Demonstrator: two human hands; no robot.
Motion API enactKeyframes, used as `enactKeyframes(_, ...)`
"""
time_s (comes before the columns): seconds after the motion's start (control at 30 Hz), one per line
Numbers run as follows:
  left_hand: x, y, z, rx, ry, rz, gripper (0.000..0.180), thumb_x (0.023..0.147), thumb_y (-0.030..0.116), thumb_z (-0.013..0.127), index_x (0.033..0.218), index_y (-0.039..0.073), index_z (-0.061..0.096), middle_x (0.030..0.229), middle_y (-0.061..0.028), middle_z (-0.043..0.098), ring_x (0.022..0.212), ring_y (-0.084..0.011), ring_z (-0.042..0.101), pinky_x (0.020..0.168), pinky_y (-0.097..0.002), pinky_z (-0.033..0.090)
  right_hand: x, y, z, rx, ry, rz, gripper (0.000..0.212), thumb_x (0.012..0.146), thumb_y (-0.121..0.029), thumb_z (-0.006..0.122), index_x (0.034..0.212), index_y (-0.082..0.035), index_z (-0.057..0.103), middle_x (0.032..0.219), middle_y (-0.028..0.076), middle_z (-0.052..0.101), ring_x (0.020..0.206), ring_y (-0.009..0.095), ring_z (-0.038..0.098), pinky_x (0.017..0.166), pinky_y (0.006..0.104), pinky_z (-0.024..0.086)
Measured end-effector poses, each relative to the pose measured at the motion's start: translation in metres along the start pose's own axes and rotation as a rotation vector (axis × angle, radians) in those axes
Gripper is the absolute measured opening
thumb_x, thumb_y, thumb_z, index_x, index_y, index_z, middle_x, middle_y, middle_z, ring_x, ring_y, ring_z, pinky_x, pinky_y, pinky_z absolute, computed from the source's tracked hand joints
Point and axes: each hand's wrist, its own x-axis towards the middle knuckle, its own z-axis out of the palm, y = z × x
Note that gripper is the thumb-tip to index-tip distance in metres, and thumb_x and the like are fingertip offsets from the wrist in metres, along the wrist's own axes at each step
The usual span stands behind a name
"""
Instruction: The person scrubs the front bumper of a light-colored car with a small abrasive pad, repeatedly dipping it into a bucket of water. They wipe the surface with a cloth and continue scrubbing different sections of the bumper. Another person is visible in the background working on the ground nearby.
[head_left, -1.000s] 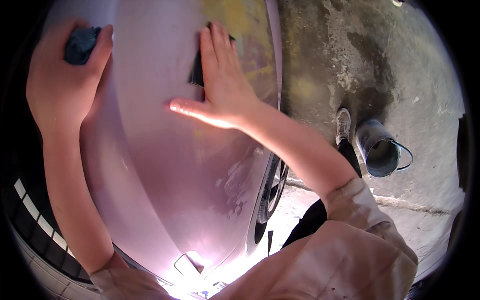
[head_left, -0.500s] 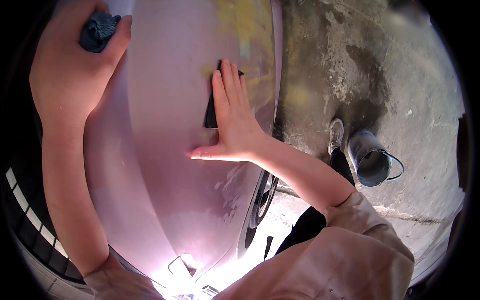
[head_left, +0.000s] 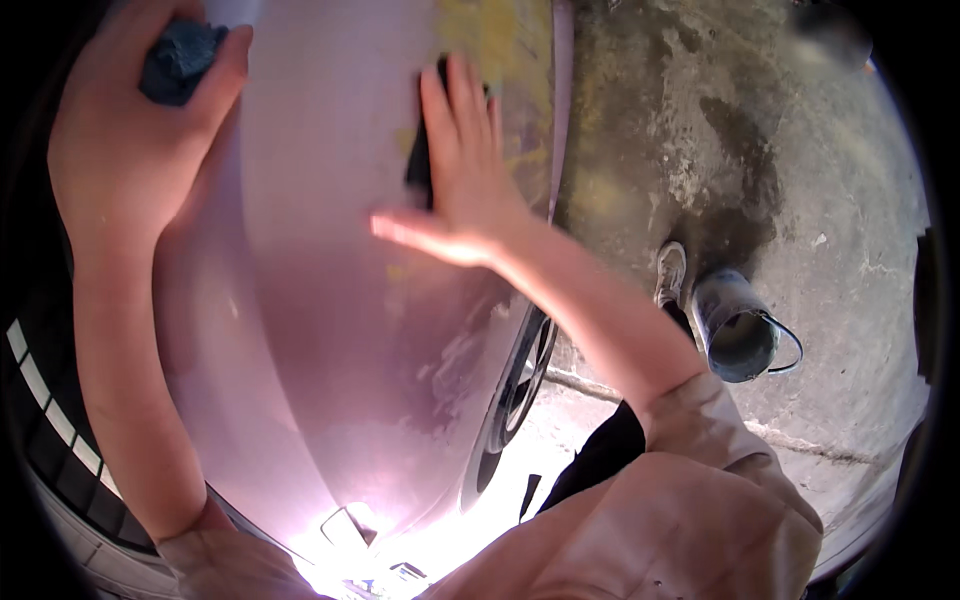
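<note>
My right hand (head_left: 468, 165) lies flat on a pale pinkish car body panel (head_left: 330, 270), holding a black sheet of sandpaper (head_left: 418, 165) against it. The sheet's left edge and upper corners show past the fingers; the rest is hidden beneath them. My thumb is stretched out to the left, off the sheet. Yellow patches (head_left: 500, 50) mark the panel beyond my fingertips. At the upper left, my left hand (head_left: 130, 140) is closed around a crumpled blue-grey cloth (head_left: 182, 62), close to the panel's left side.
On the stained concrete floor (head_left: 830, 200) to the right stands a grey bucket (head_left: 712, 300) with a curved handle. A shoe (head_left: 671, 265) is beside it. A car wheel (head_left: 522, 385) sits under the panel's right edge. Bright glare covers the near end around a small fitting (head_left: 350, 525).
My right hand and the sandpaper have slid farther forward along the panel. My left hand, with the cloth, has shifted slightly left in the picture.
</note>
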Motion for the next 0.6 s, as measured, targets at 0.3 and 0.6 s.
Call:
enactKeyframes(0.3,0.007,0.003,-0.004,-0.061,0.059,0.107,0.034,0.086,0.040,0.079,0.102,0.011,0.069,0.095,-0.0001,0.067,0.090,-0.0184,0.066,0.079,-0.0295,0.052,0.033,0.081,0.004,0.415,0.187,0.424,0.115,0.090,-0.061,0.062,0.158,0.010,0.003,0.166,0.033,0.002,0.156,0.043,-0.001,0.127,0.0466,0.004)
enactKeyframes(0.6,-0.006,0.001,-0.008,0.002,0.014,0.012,0.035,0.083,0.041,0.080,0.101,0.012,0.071,0.095,-0.0017,0.070,0.090,-0.0236,0.069,0.079,-0.0329,0.054,0.008,-0.035,-0.005,-0.064,-0.118,-0.029,0.117,0.084,-0.068,0.068,0.161,0.000,0.011,0.166,0.031,0.010,0.155,0.045,0.011,0.123,0.0635,0.010)
